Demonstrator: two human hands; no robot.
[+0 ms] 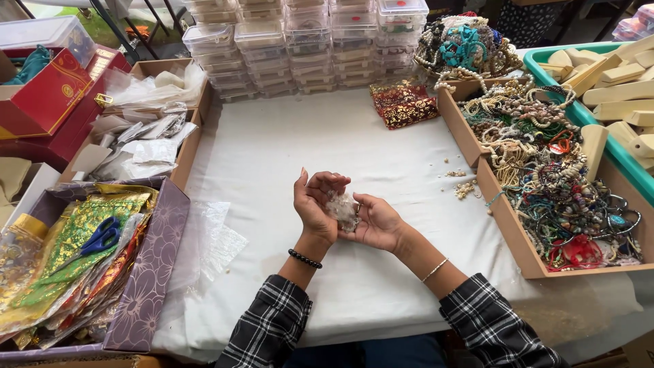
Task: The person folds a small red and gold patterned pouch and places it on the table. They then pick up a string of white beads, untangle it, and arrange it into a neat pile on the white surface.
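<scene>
Fingers point(325, 182) of 2 hands, the left hand point(312, 208) and the right hand point(377, 223), curl around 1 small clear crinkled packet point(343, 208), pale and translucent, held above the white-covered bench point(306, 143). 1 pair of blue scissors point(99, 238) lies left; 2 bead trays point(545, 177) sit right.

Craft packing bench, likely a jewellery workshop or stall — white-covered table point(286, 157) ringed by stock. Wooden trays point(507, 225) heaped with bead bracelets point(552, 184), stacks of clear plastic boxes point(306, 41), gold brocade pouches point(75, 252) with blue scissors point(99, 238), red gift boxes point(51, 88) — all goods and wrapping.
</scene>
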